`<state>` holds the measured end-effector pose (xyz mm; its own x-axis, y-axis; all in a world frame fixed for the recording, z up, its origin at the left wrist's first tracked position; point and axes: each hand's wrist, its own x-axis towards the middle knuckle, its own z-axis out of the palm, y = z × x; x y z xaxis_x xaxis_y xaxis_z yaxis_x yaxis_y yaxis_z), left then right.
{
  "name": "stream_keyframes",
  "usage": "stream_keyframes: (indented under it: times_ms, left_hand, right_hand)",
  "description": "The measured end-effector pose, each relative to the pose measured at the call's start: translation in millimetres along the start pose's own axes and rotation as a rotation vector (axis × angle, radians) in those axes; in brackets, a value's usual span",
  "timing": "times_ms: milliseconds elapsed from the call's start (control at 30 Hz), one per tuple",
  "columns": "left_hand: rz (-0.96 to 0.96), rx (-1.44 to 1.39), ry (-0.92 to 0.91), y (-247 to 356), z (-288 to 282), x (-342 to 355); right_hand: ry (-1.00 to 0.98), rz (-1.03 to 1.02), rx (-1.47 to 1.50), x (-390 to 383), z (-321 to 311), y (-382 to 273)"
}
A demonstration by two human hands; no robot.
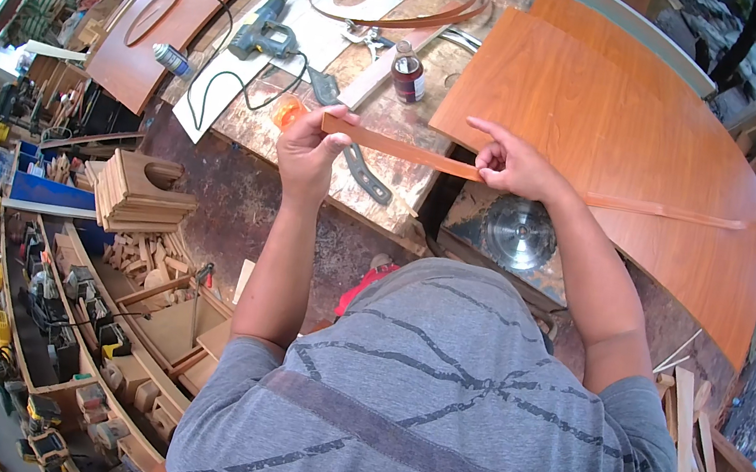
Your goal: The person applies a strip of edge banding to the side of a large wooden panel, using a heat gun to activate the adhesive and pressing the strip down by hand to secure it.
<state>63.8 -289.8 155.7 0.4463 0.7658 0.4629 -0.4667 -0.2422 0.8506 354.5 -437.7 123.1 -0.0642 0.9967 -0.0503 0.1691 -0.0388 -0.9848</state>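
A thin wood-coloured strip of edge banding (410, 149) is stretched between my two hands, above the front edge of the workbench. My left hand (309, 150) has its end pinched between thumb and fingers. My right hand (517, 166) pinches it further along, with the index finger pointing out. Past my right wrist, the strip's tail (665, 212) lies across a large orange-brown wood panel (603, 104). Below my left hand's side of the strip is a dark slotted metal bar (367, 179). A translucent orange object (289, 112) sits partly behind my left hand.
On the bench are a corded heat gun or drill (266, 34), a dark bottle (408, 76), pliers (366, 37) and a coil of banding (395, 26). A round metal disc (519, 233) lies under my right forearm. Shelves of power tools (45, 304) line the left.
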Motion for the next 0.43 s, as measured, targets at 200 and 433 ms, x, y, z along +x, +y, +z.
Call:
stream_keyframes:
  times_ms: [200, 433]
  left_hand:
    - [-0.173, 0.041, 0.034, 15, 9, -1]
    - [-0.085, 0.039, -0.037, 13, -1, -6]
  right_hand:
    - [0.026, -0.047, -0.058, 0, 4, 14]
    - [0.108, -0.022, -0.053, -2, 11, 17]
